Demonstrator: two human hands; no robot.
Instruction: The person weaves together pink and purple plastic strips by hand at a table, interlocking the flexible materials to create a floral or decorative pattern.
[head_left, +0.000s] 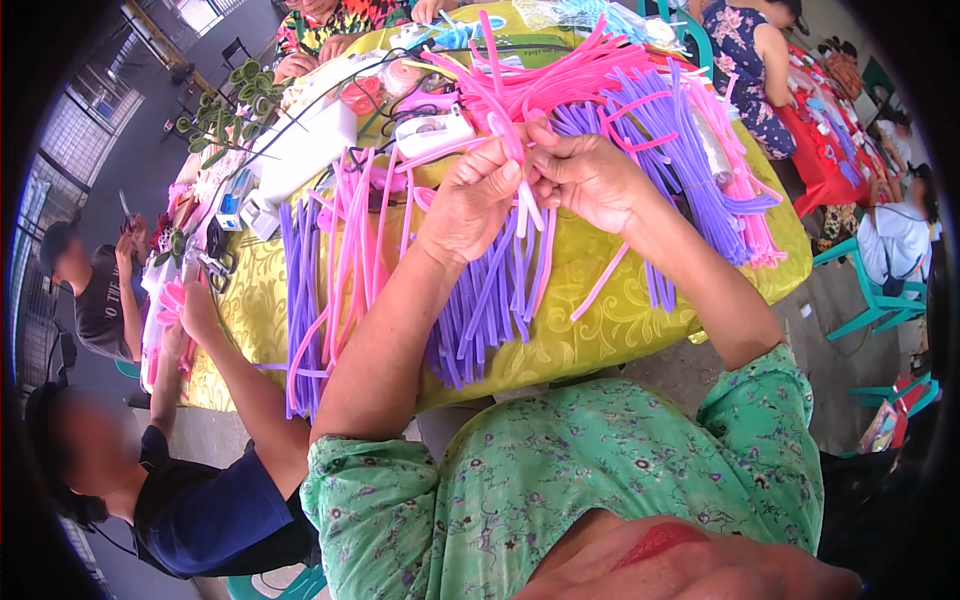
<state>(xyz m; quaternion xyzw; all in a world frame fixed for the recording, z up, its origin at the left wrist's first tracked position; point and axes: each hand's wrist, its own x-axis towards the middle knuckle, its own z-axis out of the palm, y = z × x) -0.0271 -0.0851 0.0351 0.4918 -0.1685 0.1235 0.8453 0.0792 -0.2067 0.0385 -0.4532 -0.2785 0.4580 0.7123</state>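
Observation:
Above the middle of the table, my left hand (474, 196) pinches a small bunch of bent pink pipe cleaners (506, 135). Their pale ends hang down between my hands. My right hand (590, 178) meets the left, its thumb and fingertips closed on the same bunch near those ends; just where the fingertips press is partly hidden. Beneath my wrists lie purple pipe cleaners (480, 320). More purple ones (690, 165) are to the right of my right hand, with a heap of bright pink ones (560, 75) beyond both hands.
A yellow patterned cloth (600, 325) covers the table. Light pink pipe cleaners (350, 240), a white block (305, 150), a white glue-gun-like tool (433, 133) and green curled stems (235, 110) lie leftward. A person's hands (195, 310) work with a pink piece at the left edge.

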